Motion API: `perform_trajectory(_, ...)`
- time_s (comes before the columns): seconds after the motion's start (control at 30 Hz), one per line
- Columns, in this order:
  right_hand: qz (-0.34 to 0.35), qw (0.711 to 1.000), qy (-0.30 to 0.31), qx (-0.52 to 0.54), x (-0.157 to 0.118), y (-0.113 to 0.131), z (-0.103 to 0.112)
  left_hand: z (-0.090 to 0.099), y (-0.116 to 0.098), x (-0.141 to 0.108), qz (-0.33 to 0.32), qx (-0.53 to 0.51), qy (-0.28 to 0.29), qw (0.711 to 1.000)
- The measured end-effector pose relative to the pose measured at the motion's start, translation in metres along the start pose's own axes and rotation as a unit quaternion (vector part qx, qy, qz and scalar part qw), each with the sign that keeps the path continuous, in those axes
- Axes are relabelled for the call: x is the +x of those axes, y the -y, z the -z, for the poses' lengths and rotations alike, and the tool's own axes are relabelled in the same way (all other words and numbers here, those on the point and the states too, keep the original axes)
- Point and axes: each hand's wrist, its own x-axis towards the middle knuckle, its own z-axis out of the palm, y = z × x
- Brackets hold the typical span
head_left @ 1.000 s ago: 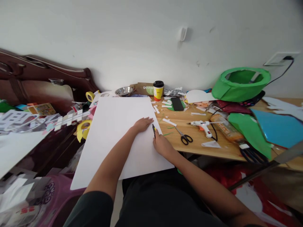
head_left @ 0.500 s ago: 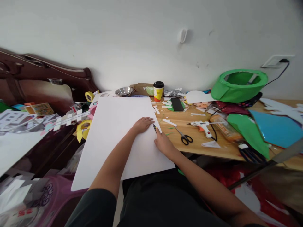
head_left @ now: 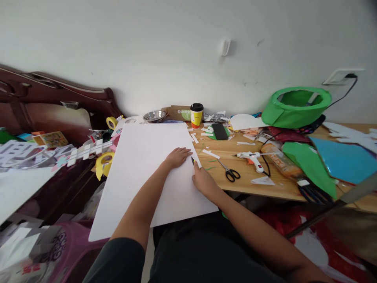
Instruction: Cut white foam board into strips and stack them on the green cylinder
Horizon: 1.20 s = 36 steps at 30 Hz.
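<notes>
A large white board (head_left: 138, 169) lies over the left part of the table, its front edge reaching my body. Flat on it, with fingers stretched out, my left hand (head_left: 178, 157) presses near the board's right edge. Close beside it, my right hand (head_left: 204, 180) is closed around a slim black-and-yellow utility knife (head_left: 193, 160). The knife's tip is at the board near its right edge; most of its handle is hidden in my fist. Black-handled scissors (head_left: 231, 173) lie on the wood to the right of my right hand.
On the wooden table (head_left: 191, 135) are a glue gun (head_left: 253, 159), a phone (head_left: 220, 131), a lidded cup (head_left: 196, 116), paper scraps and a green felt ring (head_left: 296, 108). A metal bowl (head_left: 154, 116) stands behind the board. A purple chair (head_left: 69, 245) is at lower left.
My right hand and the knife have shifted very slightly toward me along the board's right side. My left hand stays flat in nearly the same place. The view has tilted a little.
</notes>
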Motion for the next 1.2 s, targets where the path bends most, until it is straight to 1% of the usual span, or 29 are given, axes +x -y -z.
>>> perform_trajectory(0.27, 0.012, 1.0, 0.008, -0.011, 0.0039, 0.0034, 0.0073, -0.0003, 0.0011, 0.0012, 0.003, 0.001, 0.006, 1.0)
perform_trajectory(0.67, 0.01, 1.0, -0.004, -0.007, 0.0014, 0.0069, 0.0068, 0.0005, 0.0014, 0.0005, 0.001, -0.002, 0.003, 1.0)
perform_trajectory(0.97, 0.003, 1.0, 0.0, -0.011, -0.0017, 0.0071, 0.0075, 0.0022, 0.0002, -0.0016, -0.004, -0.002, 0.0, 1.0)
perform_trajectory(1.2, -0.002, 1.0, 0.005, -0.013, 0.0018, 0.0073, 0.0086, 0.0021, -0.0003, -0.0006, -0.003, 0.0, 0.002, 1.0)
